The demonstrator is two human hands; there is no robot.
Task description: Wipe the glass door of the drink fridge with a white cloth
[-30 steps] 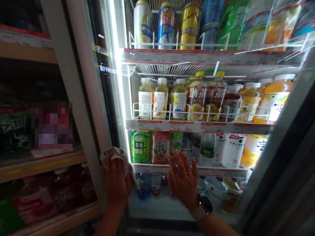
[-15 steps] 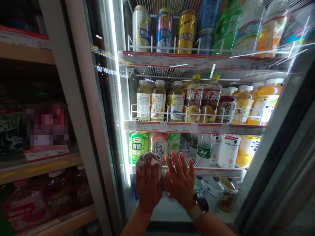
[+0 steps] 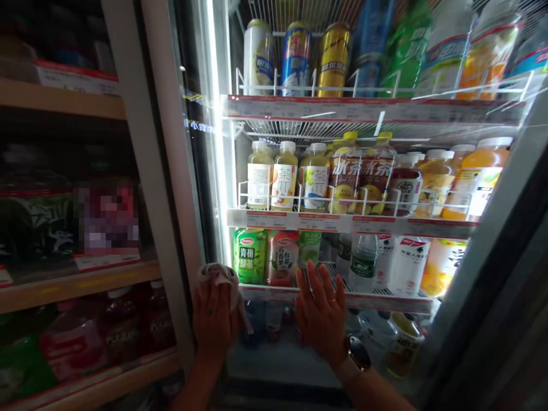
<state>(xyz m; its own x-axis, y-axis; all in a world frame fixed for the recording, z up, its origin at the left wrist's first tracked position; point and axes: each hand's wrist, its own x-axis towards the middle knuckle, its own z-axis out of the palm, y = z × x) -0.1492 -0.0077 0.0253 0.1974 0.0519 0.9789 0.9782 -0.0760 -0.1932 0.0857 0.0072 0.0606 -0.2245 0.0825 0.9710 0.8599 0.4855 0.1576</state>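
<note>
A glass door stands in front of a lit drinks cooler. My left hand presses a pale crumpled cloth against the door near its left frame, fingers over the cloth. To the right, my right hand lies spread on the glass, holding nothing; a dark-faced watch is on that wrist. Behind the glass, between the hands, are a green tea bottle and a red-labelled bottle.
Cans and bottles fill the cooler's upper shelves behind the glass. At the left, wooden shelves hold more bottles, beyond the grey upright frame. A dark door edge slants along the right.
My left hand and the cloth have moved left, away from my right hand, to the door's left side. My right hand remains spread on the glass. The view has shifted slightly.
</note>
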